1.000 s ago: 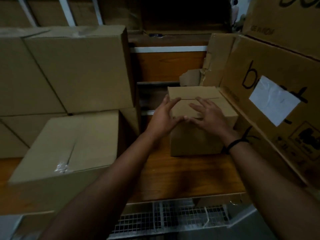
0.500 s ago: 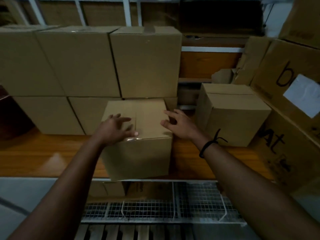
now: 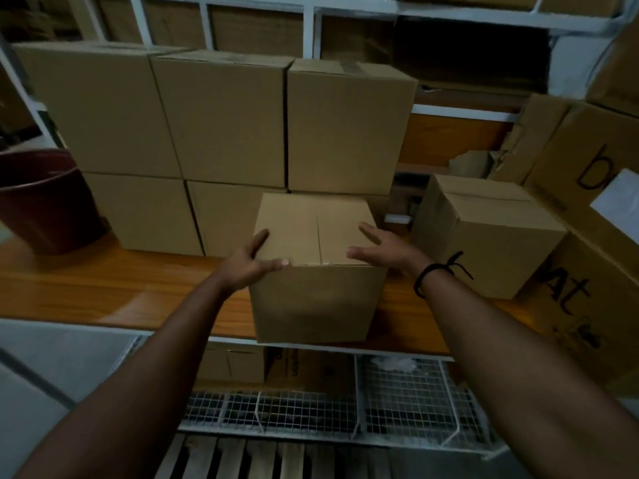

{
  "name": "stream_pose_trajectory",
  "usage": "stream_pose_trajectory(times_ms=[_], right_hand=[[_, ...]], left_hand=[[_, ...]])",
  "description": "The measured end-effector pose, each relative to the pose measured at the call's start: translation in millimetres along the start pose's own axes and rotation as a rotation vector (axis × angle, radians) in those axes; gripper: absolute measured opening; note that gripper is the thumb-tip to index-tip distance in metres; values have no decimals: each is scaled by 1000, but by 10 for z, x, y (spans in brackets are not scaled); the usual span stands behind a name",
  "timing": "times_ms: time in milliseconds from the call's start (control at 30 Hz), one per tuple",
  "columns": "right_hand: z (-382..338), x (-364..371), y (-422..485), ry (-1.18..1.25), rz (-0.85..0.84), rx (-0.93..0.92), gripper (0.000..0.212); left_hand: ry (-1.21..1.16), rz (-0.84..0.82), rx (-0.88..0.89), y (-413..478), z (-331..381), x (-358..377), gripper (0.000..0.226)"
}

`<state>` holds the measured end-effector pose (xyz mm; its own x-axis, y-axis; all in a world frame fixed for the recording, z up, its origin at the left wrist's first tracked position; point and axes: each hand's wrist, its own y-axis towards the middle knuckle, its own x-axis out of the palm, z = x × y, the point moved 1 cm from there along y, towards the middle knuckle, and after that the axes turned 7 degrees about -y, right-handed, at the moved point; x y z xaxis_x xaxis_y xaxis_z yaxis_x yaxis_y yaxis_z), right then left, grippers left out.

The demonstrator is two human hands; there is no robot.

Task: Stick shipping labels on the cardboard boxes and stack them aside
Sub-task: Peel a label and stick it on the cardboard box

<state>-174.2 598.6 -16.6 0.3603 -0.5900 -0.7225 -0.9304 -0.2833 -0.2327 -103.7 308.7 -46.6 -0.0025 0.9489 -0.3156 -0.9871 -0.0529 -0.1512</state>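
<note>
We see two bare arms reaching forward and down to a plain cardboard box (image 3: 311, 233) that stands at the front edge of a wooden shelf (image 3: 103, 288). Its top flaps are closed, with the seam running from front to back. The left hand (image 3: 245, 266) is at the box's near left corner. Its thumb lies flat on the top beside the front edge, and its fingers (image 3: 261, 238) run straight along the left side, holding nothing else. The right hand (image 3: 383, 250) is at the box's right top edge with its fingers (image 3: 368, 231) straight and spread wide. We cannot tell whether the palm rests on the cardboard. A black band (image 3: 428, 274) circles the right wrist. Just behind the box is a stack (image 3: 224, 122) of similar boxes, two rows high, with three across the upper row. To the right of the box, with a gap between them, is a second box (image 3: 484, 236), closed and turned at an angle. Farther right leans a large carton (image 3: 587, 288) with black lettering and a white sheet (image 3: 619, 205) stuck on its face. Well to the left of the box, a dark red bucket (image 3: 41, 202) sits on the shelf. Below the box is a white wire rack (image 3: 397, 402).
</note>
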Motion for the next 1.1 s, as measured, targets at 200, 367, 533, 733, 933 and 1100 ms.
stream_pose_trajectory(times_ms=[200,367,533,733,933,1100], right_hand=[[42,-55,266,-28,-9,-42,95],[-40,131,354,-80,66,-73,88],[-341,478,212,-125,53,-105,87],[-1048,1056,258,-68,41,-199,90],[-1745,1618,429,-62,70,-188,90],[-2203,2009,538,-78,116,-131,85]], left_hand=[[-146,-49,-75,153,0,-155,73],[-162,-28,-105,215,-54,-327,78],[-166,12,-127,-11,-274,-855,83],[-151,72,-132,-251,-558,-1676,100],[-201,100,-95,-257,-810,-2510,91],[-213,61,-56,-150,-1054,-3047,80]])
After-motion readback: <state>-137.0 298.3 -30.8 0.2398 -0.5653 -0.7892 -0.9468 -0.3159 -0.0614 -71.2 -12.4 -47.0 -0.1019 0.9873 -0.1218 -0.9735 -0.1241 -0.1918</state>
